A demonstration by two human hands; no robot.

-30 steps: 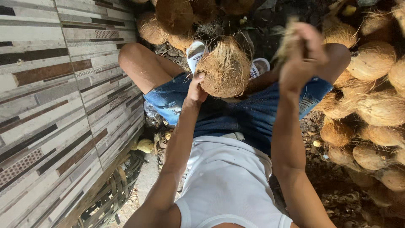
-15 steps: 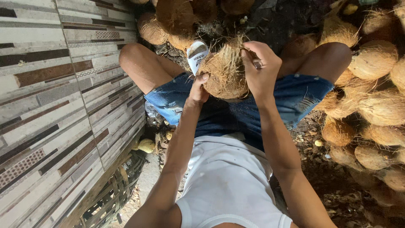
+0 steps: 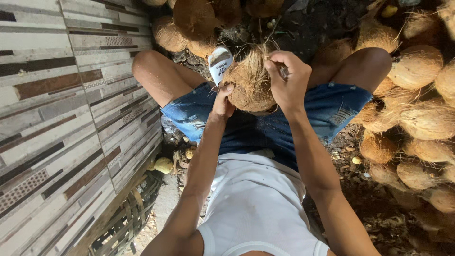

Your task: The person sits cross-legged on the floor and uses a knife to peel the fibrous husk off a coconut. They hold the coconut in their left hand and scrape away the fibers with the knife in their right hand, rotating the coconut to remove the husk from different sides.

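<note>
Brown, hairy husked coconut sits up between the knees, above the denim shorts, and it's the anchor for everything else. Left of the coconut, the left hand cups its lower side, fingers curled under and thumb up against the shell, forearm running straight up from the lap. Just above that hand, a white slipper pokes out beside the coconut. On the coconut's right, the right hand is closed tight, pinching a tuft of fibre at the top, wrist bent, elbow low. My take: keep the left hand braced firm so the nut doesn't roll, and take small tufts close to the shell. Further right of the coconut lies a pile of coconuts.
</note>
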